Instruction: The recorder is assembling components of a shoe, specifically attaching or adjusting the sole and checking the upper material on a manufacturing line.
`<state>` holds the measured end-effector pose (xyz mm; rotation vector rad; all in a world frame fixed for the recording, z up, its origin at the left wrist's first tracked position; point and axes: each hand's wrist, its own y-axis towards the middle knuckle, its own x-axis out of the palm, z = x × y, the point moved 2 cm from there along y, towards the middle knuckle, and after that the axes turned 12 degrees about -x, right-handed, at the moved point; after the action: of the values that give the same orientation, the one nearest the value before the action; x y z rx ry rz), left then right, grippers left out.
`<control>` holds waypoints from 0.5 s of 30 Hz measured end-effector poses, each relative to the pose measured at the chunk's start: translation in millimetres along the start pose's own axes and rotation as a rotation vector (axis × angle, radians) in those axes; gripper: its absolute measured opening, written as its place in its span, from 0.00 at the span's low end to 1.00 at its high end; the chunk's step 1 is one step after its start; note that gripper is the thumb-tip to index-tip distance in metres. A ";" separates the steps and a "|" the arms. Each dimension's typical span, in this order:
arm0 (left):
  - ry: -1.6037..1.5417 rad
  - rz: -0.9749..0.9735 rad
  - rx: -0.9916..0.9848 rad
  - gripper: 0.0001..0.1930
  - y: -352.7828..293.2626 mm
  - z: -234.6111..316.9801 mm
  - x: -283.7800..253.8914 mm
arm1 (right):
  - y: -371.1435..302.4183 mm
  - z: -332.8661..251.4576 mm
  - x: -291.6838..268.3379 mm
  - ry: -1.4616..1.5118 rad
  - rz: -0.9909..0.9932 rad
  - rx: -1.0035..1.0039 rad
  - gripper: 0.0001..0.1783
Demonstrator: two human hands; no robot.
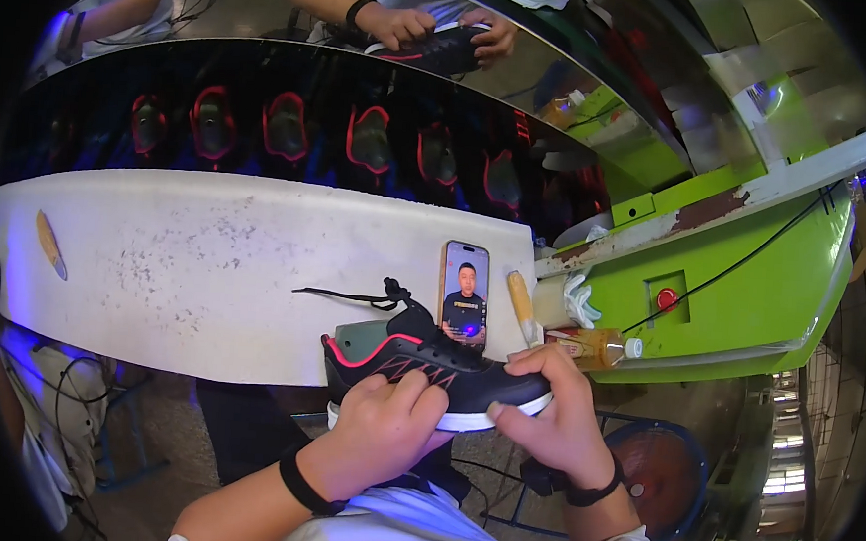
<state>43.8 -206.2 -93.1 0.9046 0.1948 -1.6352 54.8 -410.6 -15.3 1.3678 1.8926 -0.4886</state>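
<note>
I see the black shoe [471, 385] with red trim and a white sole over the near edge of the white table [273, 290], toe to the right. The left hand [391, 422] presses curled fingers against its near side; I can't make out that thumb. The right hand [558, 412] grips the toe, fingers over the top, thumb on the sole. Just beyond lies 1 lit phone [465, 290]; to its right, 1 bottle [602, 349]. Farther out, I see 6 red-edged dark shapes [285, 128] in a row.
</note>
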 end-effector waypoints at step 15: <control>0.223 -0.021 -0.227 0.27 -41.9 33.7 -149.5 | 14.7 -24.2 116.4 0.434 -0.068 -0.423 0.32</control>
<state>-8.5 -99.3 12.1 0.9102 0.5350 -1.4936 41.6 -313.9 -84.7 1.1884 2.2297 0.1960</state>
